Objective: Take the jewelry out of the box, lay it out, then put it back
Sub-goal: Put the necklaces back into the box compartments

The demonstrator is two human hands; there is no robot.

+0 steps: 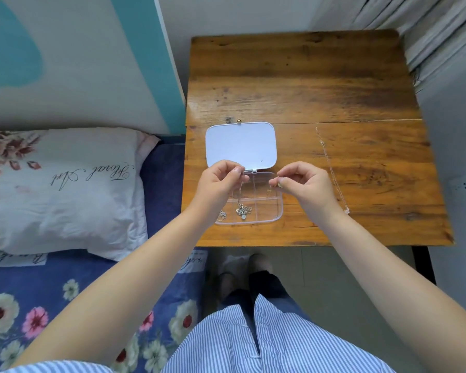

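Note:
A clear plastic jewelry box (276,211) lies open on the wooden table (307,84), its white lid (240,145) folded back. Silver chain pieces (243,210) lie in its near-left compartments. My left hand (219,181) pinches one end of a thin chain above the box, and the chain hangs down toward the compartments. My right hand (303,183) pinches a small part of it at the same height. A long fine necklace (331,168) is stretched out on the table to the right of the box.
A bed with a floral blue sheet (73,292) and a white pillow (65,189) lies against the table's left side. Curtains (425,30) hang at the back right. My feet (242,273) rest on the floor under the table's near edge.

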